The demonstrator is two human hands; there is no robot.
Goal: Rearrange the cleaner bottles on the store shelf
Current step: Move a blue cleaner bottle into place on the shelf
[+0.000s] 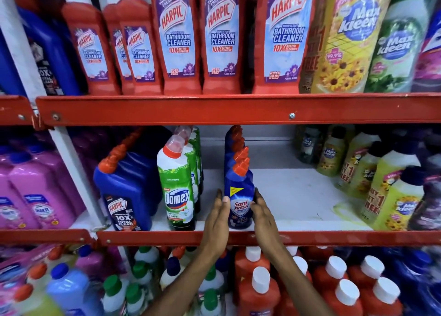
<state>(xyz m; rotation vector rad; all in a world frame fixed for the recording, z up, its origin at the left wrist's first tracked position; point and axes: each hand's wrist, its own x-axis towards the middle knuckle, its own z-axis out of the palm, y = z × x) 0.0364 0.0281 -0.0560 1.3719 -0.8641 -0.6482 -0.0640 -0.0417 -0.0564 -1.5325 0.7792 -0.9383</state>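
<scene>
Bottom-shelf bottles (338, 289) are cut off below.

Right of the gripped Sani Fresh bottle (239, 197): bare white shelf (293, 196), open as far as Max Kleen bottles (372, 172) | Left: narrow gap, then Domex bottle (177, 187) | Above: red shelf rail (214, 109)

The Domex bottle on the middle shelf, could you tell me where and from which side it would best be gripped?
Grip the Domex bottle around its labelled body, coming straight in from the shelf's open front. It stands upright at the front edge, with the blue Harpic bottle close on one side and a gap toward the Sani Fresh bottle on the other. The slanted neck looks narrower and less steady to hold.
</scene>
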